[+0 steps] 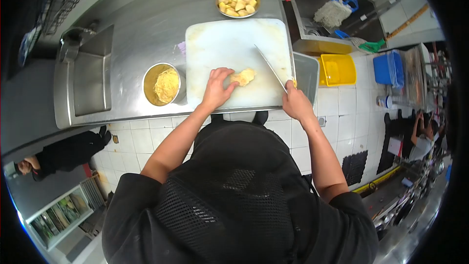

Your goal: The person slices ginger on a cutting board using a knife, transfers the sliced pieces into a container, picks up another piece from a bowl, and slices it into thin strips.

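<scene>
On the white cutting board (220, 39) lies a pale yellow, peeled piece of food (243, 77). My left hand (218, 87) is at its left side, fingers bent and the fingertips against it. In my right hand (294, 99) is the handle of a knife (270, 66), whose blade points up and left over the right part of the board, apart from the piece. A round metal container (148, 88) with thin yellow shreds stands left of the board. Behind the board sits a metal bowl (220, 9) of yellow chunks.
A sink basin (93, 76) is at the left, and another sink (305, 22) with a mop head is at the back right. Right of the board are a grey bin (307, 76) and a yellow bin (338, 70). People stand at far left and far right.
</scene>
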`<state>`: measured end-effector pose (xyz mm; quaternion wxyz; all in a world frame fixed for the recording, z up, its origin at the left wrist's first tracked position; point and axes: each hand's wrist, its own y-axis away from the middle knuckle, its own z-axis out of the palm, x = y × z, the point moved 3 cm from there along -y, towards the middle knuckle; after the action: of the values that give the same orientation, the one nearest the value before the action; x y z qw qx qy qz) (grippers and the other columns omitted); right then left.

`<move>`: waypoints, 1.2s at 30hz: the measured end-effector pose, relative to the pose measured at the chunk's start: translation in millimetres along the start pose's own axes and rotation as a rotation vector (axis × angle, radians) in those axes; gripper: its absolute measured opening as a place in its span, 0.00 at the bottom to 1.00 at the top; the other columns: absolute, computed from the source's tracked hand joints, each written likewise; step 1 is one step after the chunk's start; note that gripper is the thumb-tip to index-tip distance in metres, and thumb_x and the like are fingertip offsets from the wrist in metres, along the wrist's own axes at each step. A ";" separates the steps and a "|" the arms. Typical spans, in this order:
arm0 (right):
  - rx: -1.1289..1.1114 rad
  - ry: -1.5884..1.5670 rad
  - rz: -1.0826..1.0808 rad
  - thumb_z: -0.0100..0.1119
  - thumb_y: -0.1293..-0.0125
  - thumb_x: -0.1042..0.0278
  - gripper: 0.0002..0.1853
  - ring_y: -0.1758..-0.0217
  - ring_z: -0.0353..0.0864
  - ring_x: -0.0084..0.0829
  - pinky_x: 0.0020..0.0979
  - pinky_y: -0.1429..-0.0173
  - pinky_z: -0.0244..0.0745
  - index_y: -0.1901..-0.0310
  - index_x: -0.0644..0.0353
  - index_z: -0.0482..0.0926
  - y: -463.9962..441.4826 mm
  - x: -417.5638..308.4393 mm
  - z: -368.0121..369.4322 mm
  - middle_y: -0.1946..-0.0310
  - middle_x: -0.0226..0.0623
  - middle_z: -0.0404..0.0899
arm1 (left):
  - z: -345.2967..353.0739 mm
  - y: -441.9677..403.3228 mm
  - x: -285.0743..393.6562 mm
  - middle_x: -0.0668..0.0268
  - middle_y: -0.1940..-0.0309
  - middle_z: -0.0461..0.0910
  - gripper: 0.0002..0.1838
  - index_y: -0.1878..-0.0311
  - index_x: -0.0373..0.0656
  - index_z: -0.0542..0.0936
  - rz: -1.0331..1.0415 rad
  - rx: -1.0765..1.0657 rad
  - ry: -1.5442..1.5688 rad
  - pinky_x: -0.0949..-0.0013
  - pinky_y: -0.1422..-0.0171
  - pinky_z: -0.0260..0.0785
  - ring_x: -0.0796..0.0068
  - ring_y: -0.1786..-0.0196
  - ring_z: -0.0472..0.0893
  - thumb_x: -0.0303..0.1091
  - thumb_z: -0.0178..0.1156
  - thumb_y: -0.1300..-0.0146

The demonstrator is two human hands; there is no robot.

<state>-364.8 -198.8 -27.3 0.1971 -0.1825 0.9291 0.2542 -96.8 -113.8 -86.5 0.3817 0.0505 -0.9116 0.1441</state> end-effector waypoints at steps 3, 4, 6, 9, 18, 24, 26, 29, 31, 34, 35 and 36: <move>0.031 -0.018 -0.044 0.51 0.31 0.71 0.12 0.55 0.83 0.70 0.64 0.47 0.75 0.50 0.67 0.68 -3.4 6.6 12.0 0.61 0.71 0.83 | 0.5 4.8 0.9 0.57 0.51 0.82 0.19 0.48 0.40 0.85 -0.052 -0.048 -0.010 0.54 0.33 0.70 0.52 0.42 0.76 0.35 0.74 0.41; -0.002 -0.001 -0.017 0.52 0.32 0.71 0.14 0.54 0.83 0.70 0.64 0.47 0.75 0.49 0.67 0.67 -4.3 2.9 10.1 0.61 0.71 0.83 | 2.0 5.3 1.6 0.58 0.52 0.82 0.16 0.50 0.40 0.86 -0.004 -0.056 -0.045 0.55 0.35 0.72 0.53 0.44 0.77 0.34 0.73 0.39; -0.009 0.001 -0.032 0.52 0.32 0.71 0.14 0.54 0.83 0.70 0.64 0.47 0.75 0.48 0.67 0.67 -5.7 0.9 8.8 0.61 0.71 0.83 | 4.6 6.9 2.3 0.58 0.52 0.82 0.14 0.51 0.40 0.86 -0.008 -0.057 -0.021 0.56 0.35 0.72 0.53 0.44 0.77 0.33 0.72 0.39; -0.018 0.012 -0.024 0.52 0.32 0.71 0.15 0.53 0.83 0.70 0.63 0.46 0.75 0.47 0.66 0.67 -6.0 1.4 7.6 0.60 0.71 0.83 | 6.7 9.7 3.0 0.59 0.51 0.83 0.13 0.51 0.40 0.86 -0.020 -0.081 0.011 0.57 0.36 0.74 0.53 0.45 0.79 0.30 0.70 0.38; -0.010 -0.028 -0.022 0.52 0.27 0.68 0.13 0.48 0.81 0.71 0.60 0.44 0.75 0.46 0.65 0.68 -11.2 0.0 7.0 0.56 0.72 0.82 | 3.8 6.8 -2.0 0.57 0.49 0.84 0.16 0.52 0.38 0.86 -0.035 -0.093 0.090 0.55 0.37 0.76 0.52 0.44 0.82 0.36 0.74 0.40; -0.023 -0.017 -0.020 0.52 0.26 0.69 0.12 0.48 0.80 0.72 0.59 0.44 0.74 0.47 0.66 0.68 -12.0 -0.2 5.0 0.57 0.72 0.81 | 9.4 7.2 -1.2 0.57 0.51 0.83 0.15 0.52 0.37 0.86 -0.042 -0.079 0.078 0.55 0.38 0.76 0.53 0.45 0.82 0.33 0.72 0.40; -0.023 -0.018 -0.021 0.52 0.26 0.69 0.12 0.48 0.80 0.72 0.59 0.44 0.74 0.47 0.66 0.68 -13.9 0.7 5.5 0.57 0.72 0.81 | 6.7 6.9 2.0 0.57 0.51 0.83 0.14 0.52 0.37 0.86 -0.046 -0.067 0.084 0.55 0.38 0.76 0.53 0.45 0.82 0.32 0.71 0.40; -0.019 -0.011 -0.053 0.51 0.27 0.70 0.12 0.50 0.81 0.72 0.63 0.45 0.74 0.47 0.65 0.66 -14.1 1.0 7.0 0.58 0.73 0.82 | 2.8 7.4 7.3 0.58 0.51 0.82 0.13 0.53 0.38 0.85 -0.001 -0.033 0.082 0.56 0.38 0.76 0.54 0.43 0.80 0.31 0.71 0.40; -0.024 -0.009 -0.029 0.51 0.26 0.70 0.13 0.47 0.80 0.71 0.58 0.43 0.73 0.46 0.66 0.68 -12.7 -1.4 4.4 0.57 0.72 0.81 | 7.7 7.2 3.3 0.59 0.52 0.82 0.12 0.54 0.38 0.85 0.013 -0.098 0.031 0.57 0.39 0.77 0.55 0.43 0.80 0.30 0.70 0.40; -0.026 0.004 -0.024 0.51 0.26 0.70 0.13 0.47 0.80 0.71 0.59 0.44 0.73 0.46 0.66 0.67 -14.0 1.7 5.7 0.57 0.73 0.81 | 10.1 9.7 1.8 0.59 0.52 0.82 0.12 0.54 0.38 0.85 0.061 -0.069 0.007 0.57 0.40 0.77 0.55 0.44 0.80 0.29 0.70 0.40; -0.028 0.003 -0.022 0.51 0.26 0.70 0.13 0.47 0.80 0.71 0.59 0.44 0.73 0.46 0.66 0.67 -14.1 2.7 6.2 0.57 0.73 0.81 | 11.5 10.9 1.6 0.59 0.52 0.82 0.12 0.54 0.38 0.85 0.060 -0.071 0.007 0.57 0.40 0.77 0.55 0.44 0.80 0.29 0.70 0.40; -0.032 0.006 -0.027 0.51 0.26 0.69 0.13 0.49 0.80 0.72 0.61 0.45 0.74 0.46 0.65 0.66 -14.5 4.4 6.5 0.58 0.73 0.81 | 12.3 11.0 3.1 0.59 0.53 0.82 0.11 0.55 0.37 0.84 0.072 -0.041 0.032 0.57 0.41 0.77 0.55 0.45 0.80 0.29 0.70 0.40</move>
<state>-360.4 -208.0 -40.2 0.1947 -0.1988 0.9230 0.2657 -109.5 -107.0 -94.9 0.3916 0.0076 -0.9094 0.1398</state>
